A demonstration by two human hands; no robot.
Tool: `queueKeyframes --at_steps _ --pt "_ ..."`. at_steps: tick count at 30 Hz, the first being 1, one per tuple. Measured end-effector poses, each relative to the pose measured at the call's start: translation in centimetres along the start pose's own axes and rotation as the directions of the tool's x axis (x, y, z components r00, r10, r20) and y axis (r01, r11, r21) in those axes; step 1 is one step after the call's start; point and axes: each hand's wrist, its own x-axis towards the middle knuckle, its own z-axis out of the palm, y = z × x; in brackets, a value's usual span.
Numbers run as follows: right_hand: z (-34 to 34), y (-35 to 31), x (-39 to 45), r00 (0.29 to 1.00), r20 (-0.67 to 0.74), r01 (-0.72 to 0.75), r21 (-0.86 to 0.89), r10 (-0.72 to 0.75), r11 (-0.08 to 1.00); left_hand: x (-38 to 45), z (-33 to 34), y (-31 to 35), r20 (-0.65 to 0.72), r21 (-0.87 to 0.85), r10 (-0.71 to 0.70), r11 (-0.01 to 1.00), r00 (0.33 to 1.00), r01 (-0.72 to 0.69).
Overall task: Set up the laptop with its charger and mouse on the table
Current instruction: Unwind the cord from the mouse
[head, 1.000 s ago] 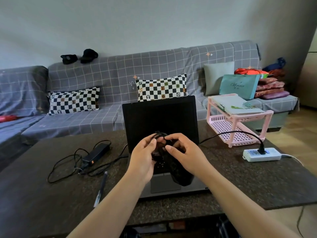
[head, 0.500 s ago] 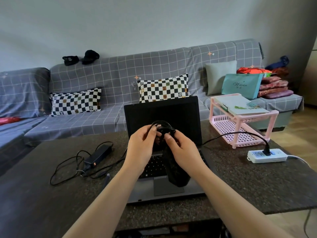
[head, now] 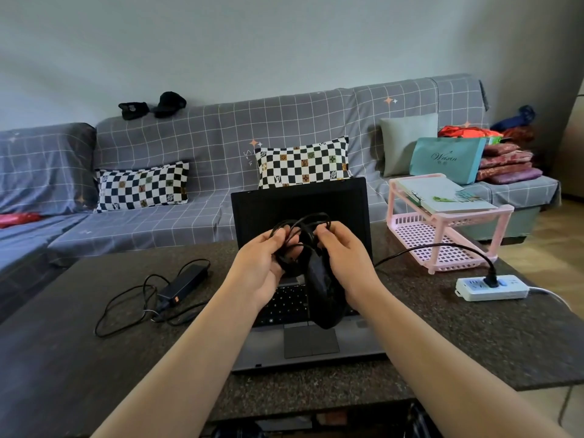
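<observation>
An open laptop [head: 303, 346] with a dark screen stands on the dark stone table [head: 474, 336]. Above its keyboard my left hand [head: 262, 270] and my right hand [head: 346, 263] hold a black mouse [head: 322, 295] and its coiled black cable [head: 300, 229]. The left hand's fingers pinch the cable loops; the right hand grips the mouse with its thumb on the cable. The black charger brick [head: 185, 281] lies on the table left of the laptop among loose cord. Its other cord runs from behind the laptop to a plug in the white power strip [head: 493, 287] at the right.
A pink plastic rack [head: 442, 235] holding a book stands at the table's back right. A grey checked sofa [head: 221, 159] with cushions and bags runs behind the table. The table's front edge is close below my arms.
Both hands have lifted the mouse a little higher in front of the screen, and the cable loops have spread wider between the fingers. The camera has tilted slightly.
</observation>
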Motion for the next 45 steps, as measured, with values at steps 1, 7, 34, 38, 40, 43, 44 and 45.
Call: queueKeyframes --at_steps 1,7,34,38,40,43,44,45 --pt "0.1 -0.1 -0.1 0.997 -0.002 -0.076 0.088 0.077 0.993 -0.1 0.0 0.2 0.025 -0.06 -0.025 0.998 0.999 0.026" --pt "-0.4 -0.2 0.2 0.931 0.089 -0.358 0.038 0.354 0.933 -0.9 -0.9 1.1 0.185 0.019 -0.026 1.0 0.982 0.023" --pt "-0.8 -2.8 0.8 0.885 0.46 0.296 -0.676 0.072 0.675 -0.1 -2.3 0.7 0.403 0.882 -0.048 -0.245 0.914 -0.401" --pt "-1.3 -1.2 0.3 0.941 0.248 0.336 -0.615 -0.229 0.714 0.8 -2.8 1.7 0.012 0.953 -0.113 0.301 0.994 0.022" --pt "-1.1 -1.1 -0.4 0.893 0.263 0.448 -0.581 -0.365 0.679 0.7 -2.8 1.8 -0.116 0.82 -0.206 0.533 0.972 0.211" --pt "-0.7 -0.7 -0.7 0.846 0.344 0.529 -0.634 -0.408 0.563 1.0 -3.3 2.1 -0.11 0.634 -0.248 0.728 0.963 0.26" --pt "-0.6 -0.6 -0.6 0.846 0.35 0.528 -0.657 -0.403 0.538 1.1 -3.4 2.2 -0.077 0.575 -0.266 0.776 0.961 0.261" --pt "-0.5 -0.5 -0.4 0.853 0.341 0.516 -0.671 -0.396 0.533 1.1 -3.5 2.3 -0.042 0.539 -0.278 0.803 0.96 0.256"
